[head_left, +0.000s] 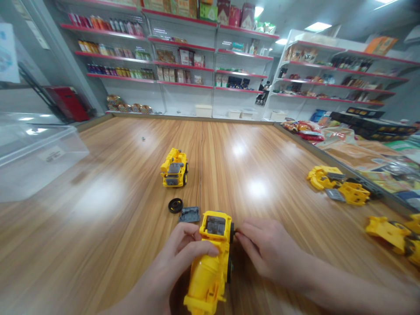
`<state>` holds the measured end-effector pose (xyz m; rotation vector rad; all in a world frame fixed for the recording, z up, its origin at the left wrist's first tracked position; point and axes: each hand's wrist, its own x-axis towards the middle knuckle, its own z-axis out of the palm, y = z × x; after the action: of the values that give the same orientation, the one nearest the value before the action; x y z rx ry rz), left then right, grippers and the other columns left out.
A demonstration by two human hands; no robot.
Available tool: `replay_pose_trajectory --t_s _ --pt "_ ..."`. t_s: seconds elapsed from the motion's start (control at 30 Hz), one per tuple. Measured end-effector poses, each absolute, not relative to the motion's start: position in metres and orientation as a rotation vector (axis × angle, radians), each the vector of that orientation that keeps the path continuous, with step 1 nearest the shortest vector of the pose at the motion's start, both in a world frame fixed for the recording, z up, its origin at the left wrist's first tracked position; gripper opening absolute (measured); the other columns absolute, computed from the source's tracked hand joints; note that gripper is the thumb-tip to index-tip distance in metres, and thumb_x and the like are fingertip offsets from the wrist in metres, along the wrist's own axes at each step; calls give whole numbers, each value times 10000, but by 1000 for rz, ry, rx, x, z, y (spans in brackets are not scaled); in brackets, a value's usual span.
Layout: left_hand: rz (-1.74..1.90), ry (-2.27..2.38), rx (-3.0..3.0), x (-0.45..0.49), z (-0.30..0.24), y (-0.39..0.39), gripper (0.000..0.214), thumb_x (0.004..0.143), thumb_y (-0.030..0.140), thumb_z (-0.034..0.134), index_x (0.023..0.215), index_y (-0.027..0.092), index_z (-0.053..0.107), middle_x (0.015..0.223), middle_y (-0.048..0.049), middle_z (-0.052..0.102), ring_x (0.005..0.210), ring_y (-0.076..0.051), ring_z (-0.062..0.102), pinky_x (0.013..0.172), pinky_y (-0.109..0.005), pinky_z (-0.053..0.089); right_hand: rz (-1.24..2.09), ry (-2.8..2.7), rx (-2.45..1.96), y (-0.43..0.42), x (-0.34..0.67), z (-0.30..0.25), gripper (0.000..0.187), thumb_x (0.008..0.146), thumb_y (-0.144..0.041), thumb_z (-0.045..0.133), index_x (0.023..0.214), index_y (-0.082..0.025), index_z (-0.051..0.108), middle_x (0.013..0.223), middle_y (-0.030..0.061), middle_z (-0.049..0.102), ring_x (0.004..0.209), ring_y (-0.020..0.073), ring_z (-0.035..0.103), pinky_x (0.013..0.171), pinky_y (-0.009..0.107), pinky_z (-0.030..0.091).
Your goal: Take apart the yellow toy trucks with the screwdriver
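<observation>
A yellow toy mixer truck (211, 258) lies on the wooden table (114, 210) right in front of me. My left hand (179, 258) wraps round its drum and cab from the left. My right hand (262, 247) pinches at the truck's front right wheel (232, 230) with fingertips pressed together. Just beyond the truck lie a loose black wheel (175, 205) and a grey plastic plate (189, 214). A second yellow toy truck (174, 168) stands farther out on the table, untouched.
Several yellow toy parts (341, 185) and another toy vehicle (395, 236) lie at the right. A clear plastic box (33, 153) stands at the left. A small dark bit (143, 139) lies far out. Store shelves (183, 61) line the back wall.
</observation>
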<state>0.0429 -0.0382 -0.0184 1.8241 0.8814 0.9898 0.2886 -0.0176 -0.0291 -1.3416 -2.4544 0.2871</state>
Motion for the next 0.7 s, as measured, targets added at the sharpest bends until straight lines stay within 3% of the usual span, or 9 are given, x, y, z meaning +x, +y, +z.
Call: replay_pose_trajectory --t_s 0.13,0.37,0.7 --pt "980 878 1826 42 -24 -37 473 739 154 732 1149 364 624 1245 -65 566 1091 -271 648 786 -351 640 174 -2507 -1289 -17 289 -29 234 967 -154 403 824 -154 588 764 55 578 674 167 491 624 309 337" --pt "991 778 1754 44 -39 -32 435 750 184 638 1156 321 564 1151 -72 460 1019 -233 647 717 -283 623 -3 -2621 -1248 -13 290 -27 196 928 -99 435 810 -158 581 779 66 578 681 178 470 614 326 315" --pt "962 771 1905 40 -28 -28 600 648 90 702 1166 344 536 1226 -55 418 1107 -239 596 877 -310 577 117 -2542 -1229 -9 291 -30 220 938 -115 420 823 -153 603 756 64 573 689 180 490 631 316 345"
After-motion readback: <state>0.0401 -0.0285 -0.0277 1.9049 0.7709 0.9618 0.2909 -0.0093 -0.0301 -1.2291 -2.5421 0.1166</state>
